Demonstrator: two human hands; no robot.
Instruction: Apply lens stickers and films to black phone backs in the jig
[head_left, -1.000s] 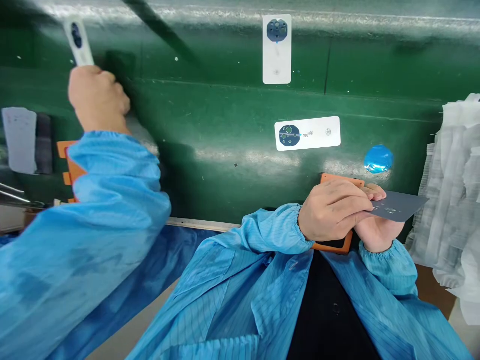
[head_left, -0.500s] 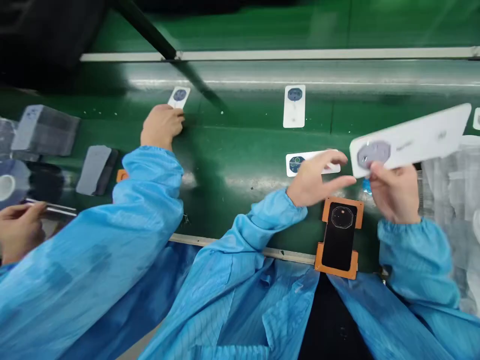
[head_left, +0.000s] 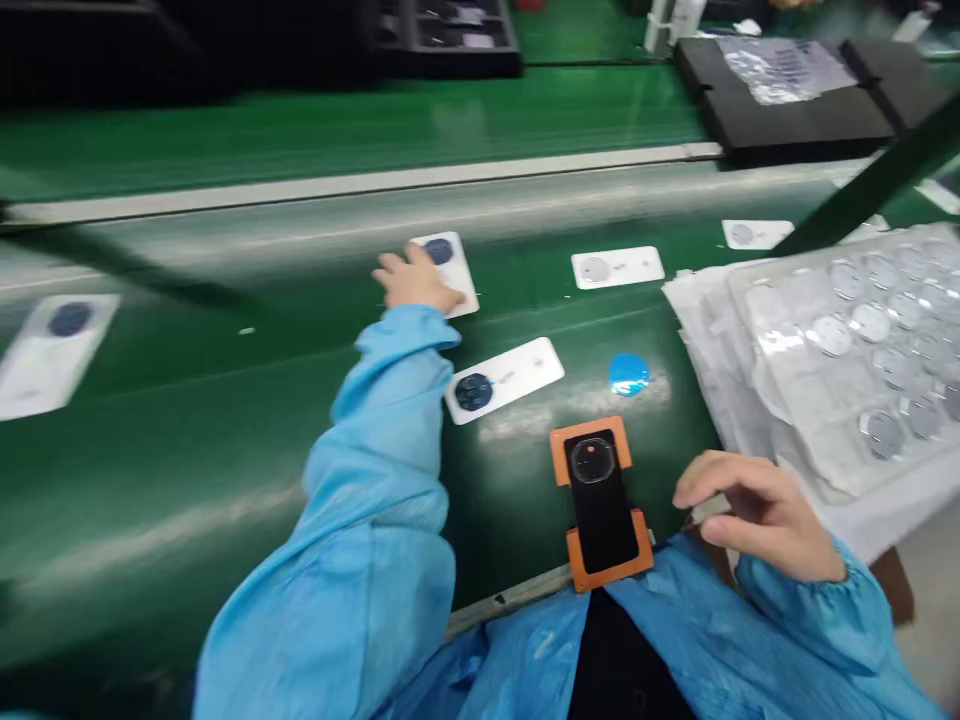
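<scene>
My left hand (head_left: 418, 282) reaches over the green surface, fingers spread, its thumb side over the lower left of a white card (head_left: 459, 272) with a dark round patch. Whether it presses on the card is unclear. Below lies a tilted white card (head_left: 521, 373) with a dark camera-like disc. A black phone-shaped piece (head_left: 604, 520) sits in an orange frame (head_left: 607, 575) near the front edge. My right hand (head_left: 701, 510) hovers to the right of the frame, thumb and curled fingers apart, nothing visible between them.
A clear tray (head_left: 832, 385) of round pieces rests on white sheets at right. Other white cards lie at far left (head_left: 56, 350), centre right (head_left: 637, 266) and upper right (head_left: 772, 234). A blue disc (head_left: 628, 374) lies above the frame. Black boxes (head_left: 795, 110) stand behind.
The view has swung right. My right hand no longer holds the white card and is lower, beside the frame. My left hand has moved up and left to a card. The neighbour's hands are out of view.
</scene>
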